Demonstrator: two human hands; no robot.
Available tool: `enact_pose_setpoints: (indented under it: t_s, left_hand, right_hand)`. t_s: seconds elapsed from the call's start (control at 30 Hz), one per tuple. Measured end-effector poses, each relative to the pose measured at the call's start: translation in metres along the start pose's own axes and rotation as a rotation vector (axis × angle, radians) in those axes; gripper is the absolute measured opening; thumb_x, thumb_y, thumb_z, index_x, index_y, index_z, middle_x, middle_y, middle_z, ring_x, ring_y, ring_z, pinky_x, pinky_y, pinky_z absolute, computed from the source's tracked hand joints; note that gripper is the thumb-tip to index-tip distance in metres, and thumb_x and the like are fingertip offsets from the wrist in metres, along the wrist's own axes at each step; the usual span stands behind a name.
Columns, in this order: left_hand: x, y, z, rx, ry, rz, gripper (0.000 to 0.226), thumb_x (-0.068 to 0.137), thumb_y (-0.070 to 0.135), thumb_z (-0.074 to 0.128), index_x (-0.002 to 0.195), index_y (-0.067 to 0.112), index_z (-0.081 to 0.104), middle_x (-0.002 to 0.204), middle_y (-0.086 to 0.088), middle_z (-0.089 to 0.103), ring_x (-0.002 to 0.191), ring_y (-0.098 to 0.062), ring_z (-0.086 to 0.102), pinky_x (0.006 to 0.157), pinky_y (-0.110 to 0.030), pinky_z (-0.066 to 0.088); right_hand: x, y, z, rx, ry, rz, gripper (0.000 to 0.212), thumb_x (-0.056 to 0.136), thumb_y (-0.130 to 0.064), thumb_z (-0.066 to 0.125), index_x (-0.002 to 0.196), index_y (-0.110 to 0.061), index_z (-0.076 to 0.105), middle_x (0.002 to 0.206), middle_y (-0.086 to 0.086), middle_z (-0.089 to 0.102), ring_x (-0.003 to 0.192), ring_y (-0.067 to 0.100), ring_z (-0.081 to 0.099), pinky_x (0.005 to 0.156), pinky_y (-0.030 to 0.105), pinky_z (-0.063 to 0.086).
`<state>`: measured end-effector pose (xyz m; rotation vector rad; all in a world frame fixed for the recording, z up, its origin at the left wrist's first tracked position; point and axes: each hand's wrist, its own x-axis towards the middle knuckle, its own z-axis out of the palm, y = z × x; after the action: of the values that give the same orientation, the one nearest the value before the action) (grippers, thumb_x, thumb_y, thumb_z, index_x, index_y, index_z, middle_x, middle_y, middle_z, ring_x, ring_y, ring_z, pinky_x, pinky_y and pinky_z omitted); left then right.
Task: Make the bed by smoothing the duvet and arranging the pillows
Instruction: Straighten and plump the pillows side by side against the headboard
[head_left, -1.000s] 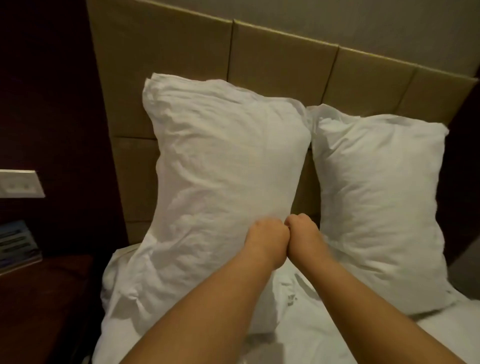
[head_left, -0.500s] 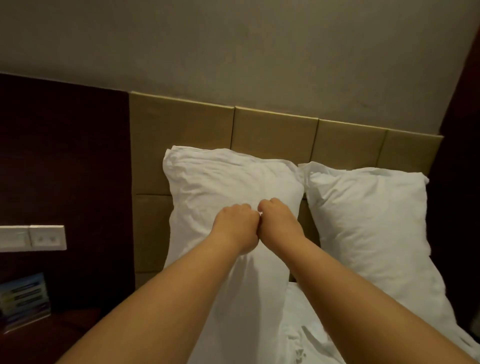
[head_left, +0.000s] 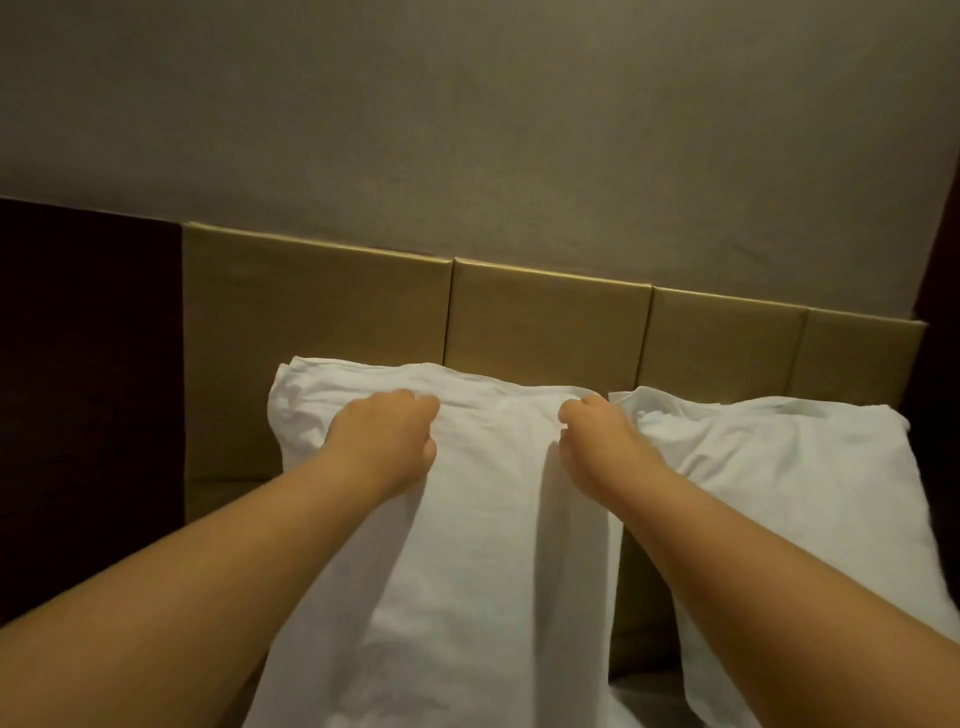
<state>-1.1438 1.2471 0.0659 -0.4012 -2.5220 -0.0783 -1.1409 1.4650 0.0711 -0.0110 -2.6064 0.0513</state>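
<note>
My hands have parted: a moment ago they met at the middle of the left pillow (head_left: 467, 519), now they sit apart near its top edge. My left hand (head_left: 387, 441) presses there, fingers curled, grip closed on a fold of the case, I think. My right hand (head_left: 602, 447) does likewise at the top right corner. The right pillow (head_left: 779, 493) leans just beside, against the headboard (head_left: 545, 317). I judge the plumping nearly done. No containers here.

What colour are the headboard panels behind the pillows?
Tan-gold, plain with no pattern; the headboard panels show best in the head view.
</note>
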Motion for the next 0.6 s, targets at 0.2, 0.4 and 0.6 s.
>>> enact_pose_setpoints:
  t_s: [0.2,0.4,0.6]
  left_hand:
    - [0.064,-0.019,0.012,-0.008,-0.104,-0.171,0.060,0.095,0.053,0.039,0.146,0.025,0.023,0.117,-0.005,0.064,0.100,-0.027,0.063,0.076,-0.039,0.052]
    - [0.086,-0.037,0.025,0.012,-0.261,-0.178,0.032,0.096,0.045,0.040,0.106,0.022,0.059,0.094,0.001,0.060,0.089,-0.023,0.060,0.084,-0.040,0.053]
    - [0.094,-0.038,0.012,-0.012,0.221,0.011,0.021,0.103,0.032,0.036,0.090,0.016,0.040,0.074,-0.002,0.051,0.064,-0.025,0.051,0.058,-0.034,0.041]
  right_hand:
    - [0.062,0.031,0.015,-0.033,-0.191,0.157,0.006,0.090,-0.013,0.052,0.094,-0.011,0.055,0.107,0.011,0.058,0.098,0.027,0.058,0.074,0.033,0.041]
    - [0.081,0.045,0.031,0.002,-0.321,0.201,0.028,0.098,-0.024,0.045,0.115,-0.008,0.061,0.117,0.011,0.063,0.105,0.030,0.058,0.085,0.033,0.044]
    - [0.099,0.045,0.011,0.189,0.137,0.351,0.011,0.094,-0.005,0.045,0.099,-0.004,0.055,0.092,0.012,0.054,0.083,0.029,0.053,0.073,0.036,0.046]
